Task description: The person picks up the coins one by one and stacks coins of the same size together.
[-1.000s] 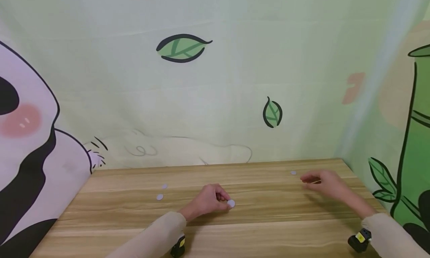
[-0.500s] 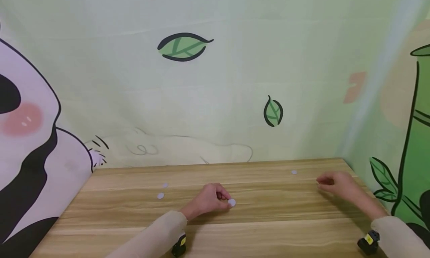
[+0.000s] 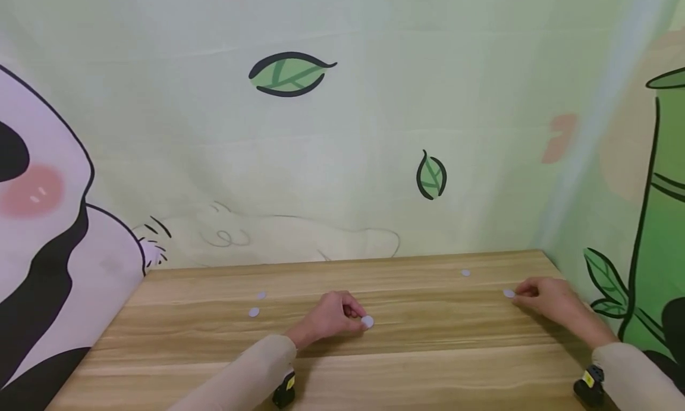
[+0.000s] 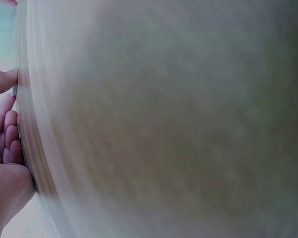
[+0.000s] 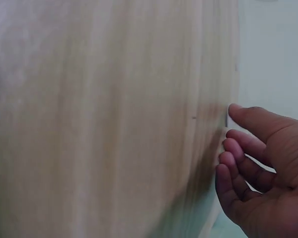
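Note:
In the head view, my left hand (image 3: 337, 313) rests low over the wooden table and pinches a small white disc (image 3: 367, 322) by its left edge between thumb and forefinger. Farther right, my right hand (image 3: 548, 301) has another white disc (image 3: 509, 293) at its thumb and fingertips, close to the tabletop. The right wrist view shows that disc as a thin edge (image 5: 226, 120) between the thumb and forefinger, the other fingers loosely bent. Only the left part of the left wrist view holds my left hand (image 4: 7, 173), its disc seen nearly edge-on.
Two white discs lie at the table's left, a nearer one (image 3: 254, 312) and a farther one (image 3: 261, 295). Another disc (image 3: 466, 273) lies near the back edge at right. A printed cloth backdrop (image 3: 342, 131) rises behind the wooden table (image 3: 428, 369).
My right hand has moved rightward, and a flat-facing white disc now shows at its fingertips. The left hand and its disc have stayed in place.

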Motion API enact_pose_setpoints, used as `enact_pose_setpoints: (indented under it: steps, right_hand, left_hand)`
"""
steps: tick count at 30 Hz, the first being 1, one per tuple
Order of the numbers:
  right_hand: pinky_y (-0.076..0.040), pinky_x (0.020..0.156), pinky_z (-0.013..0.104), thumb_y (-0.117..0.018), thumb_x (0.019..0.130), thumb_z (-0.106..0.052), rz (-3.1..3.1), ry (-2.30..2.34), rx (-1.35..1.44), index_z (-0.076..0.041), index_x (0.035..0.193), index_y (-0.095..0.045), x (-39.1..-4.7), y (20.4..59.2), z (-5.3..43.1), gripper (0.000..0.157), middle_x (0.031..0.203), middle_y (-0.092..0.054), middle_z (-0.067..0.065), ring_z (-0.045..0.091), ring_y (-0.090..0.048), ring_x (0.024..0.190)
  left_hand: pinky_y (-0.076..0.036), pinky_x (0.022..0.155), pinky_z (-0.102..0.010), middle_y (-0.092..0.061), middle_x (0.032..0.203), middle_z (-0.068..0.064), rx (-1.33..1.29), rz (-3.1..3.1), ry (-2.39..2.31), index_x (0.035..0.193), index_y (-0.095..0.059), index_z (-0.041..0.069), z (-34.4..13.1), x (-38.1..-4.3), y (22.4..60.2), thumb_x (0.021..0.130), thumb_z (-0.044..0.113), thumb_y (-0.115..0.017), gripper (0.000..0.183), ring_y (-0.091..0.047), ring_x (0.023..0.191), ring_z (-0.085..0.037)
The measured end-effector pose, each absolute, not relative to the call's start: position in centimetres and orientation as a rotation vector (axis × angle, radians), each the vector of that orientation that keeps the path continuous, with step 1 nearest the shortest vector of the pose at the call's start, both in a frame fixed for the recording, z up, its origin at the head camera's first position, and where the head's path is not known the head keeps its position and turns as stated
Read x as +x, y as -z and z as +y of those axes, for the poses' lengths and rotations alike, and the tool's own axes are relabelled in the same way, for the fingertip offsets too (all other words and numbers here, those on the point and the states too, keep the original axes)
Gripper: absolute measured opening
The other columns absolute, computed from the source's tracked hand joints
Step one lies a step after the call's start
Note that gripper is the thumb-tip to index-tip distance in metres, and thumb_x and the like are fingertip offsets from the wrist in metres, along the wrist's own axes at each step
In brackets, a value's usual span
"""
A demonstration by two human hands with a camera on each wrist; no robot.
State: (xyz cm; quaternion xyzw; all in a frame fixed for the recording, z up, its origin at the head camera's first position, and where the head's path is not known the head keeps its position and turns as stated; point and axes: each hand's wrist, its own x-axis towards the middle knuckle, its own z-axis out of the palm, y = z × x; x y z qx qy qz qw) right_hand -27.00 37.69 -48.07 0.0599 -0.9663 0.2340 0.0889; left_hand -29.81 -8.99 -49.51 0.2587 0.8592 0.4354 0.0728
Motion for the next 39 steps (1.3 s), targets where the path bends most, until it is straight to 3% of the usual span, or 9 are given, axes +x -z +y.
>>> enact_pose_setpoints:
  steps: [10, 19, 27, 34, 39]
  right_hand:
    - [-0.047, 0.066, 0.036, -0.076, 0.091, -0.025, -2.885, -0.697, 0.173, 0.003, 0.094, -0.071, -28.0, 48.0, 36.4, 0.029, 0.081, -0.067, 0.004, 0.017, -0.058, 0.074]
    - [-0.038, 0.059, 0.029, -0.075, 0.09, -0.014, -2.873, -0.729, 0.34, -0.006, 0.097, -0.073, -27.9, 48.7, 35.9, 0.01, 0.074, -0.057, -0.004, 0.014, -0.046, 0.066]
    - [-0.044, 0.062, 0.027, -0.076, 0.087, -0.01, -2.83, -0.801, 0.304, 0.002, 0.104, -0.069, -27.8, 48.9, 36.6, 0.021, 0.08, -0.065, -0.001, 0.012, -0.054, 0.072]
    - [-0.046, 0.066, 0.032, -0.079, 0.089, -0.029, -2.858, -0.776, 0.176, -0.001, 0.097, -0.071, -27.9, 48.8, 36.3, 0.03, 0.083, -0.066, 0.001, 0.014, -0.055, 0.075]
    - [-0.046, 0.066, 0.034, -0.078, 0.09, -0.03, -2.858, -0.752, 0.15, -0.001, 0.094, -0.07, -28.1, 48.9, 35.9, 0.03, 0.081, -0.067, 0.002, 0.015, -0.057, 0.074]
  left_hand:
    - [-0.044, 0.067, -0.019, -0.064, 0.083, 0.0, 0.776, 2.596, -1.288, 0.087, -0.078, 0.005, -8.9, -29.9, 49.1, 0.077, 0.01, -0.088, 0.014, -0.054, 0.078, -0.011]
    - [-0.046, 0.067, -0.019, -0.065, 0.083, 0.003, 0.79, 2.584, -1.296, 0.085, -0.078, 0.008, -9.1, -29.9, 49.9, 0.078, 0.012, -0.088, 0.013, -0.055, 0.077, -0.008]
    - [-0.045, 0.067, -0.02, -0.065, 0.083, 0.003, 0.811, 2.599, -1.304, 0.085, -0.078, 0.007, -9.1, -29.8, 49.7, 0.077, 0.011, -0.088, 0.014, -0.055, 0.076, -0.009]
    - [-0.045, 0.067, -0.019, -0.064, 0.083, 0.003, 0.808, 2.62, -1.282, 0.084, -0.078, 0.007, -9.0, -30.0, 49.8, 0.077, 0.011, -0.088, 0.013, -0.054, 0.077, -0.009]
    - [-0.045, 0.067, -0.019, -0.064, 0.083, 0.003, 0.812, 2.619, -1.28, 0.085, -0.079, 0.007, -9.0, -30.2, 49.9, 0.077, 0.011, -0.088, 0.013, -0.054, 0.076, -0.008]
